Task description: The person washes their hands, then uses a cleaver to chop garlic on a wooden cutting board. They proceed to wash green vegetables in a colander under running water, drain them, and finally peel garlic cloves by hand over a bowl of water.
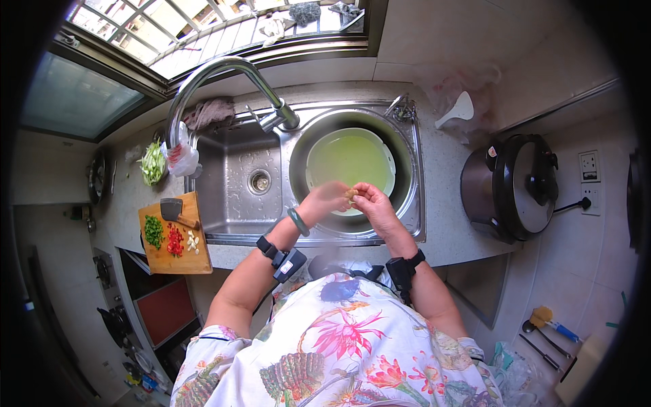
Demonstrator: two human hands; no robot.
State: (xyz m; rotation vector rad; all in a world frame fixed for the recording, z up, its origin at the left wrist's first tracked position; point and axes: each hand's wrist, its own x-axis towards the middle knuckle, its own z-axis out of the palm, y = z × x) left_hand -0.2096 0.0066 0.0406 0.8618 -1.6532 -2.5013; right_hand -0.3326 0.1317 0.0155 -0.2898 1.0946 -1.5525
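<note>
My left hand and my right hand meet over the front rim of a round basin in the right sink bowl. Between their fingertips they hold a small brownish piece of food, perhaps ginger; its exact kind cannot be told. The left hand is slightly blurred. Greenish liquid stands in the basin under the hands. To the left, a wooden cutting board bears a cleaver, chopped green pieces, chopped red pieces and white garlic pieces.
A chrome faucet arches above the left sink bowl. Sliced green vegetable sits behind the cutting board. On the right counter stand an electric pressure cooker and a white rice paddle by a plastic bag.
</note>
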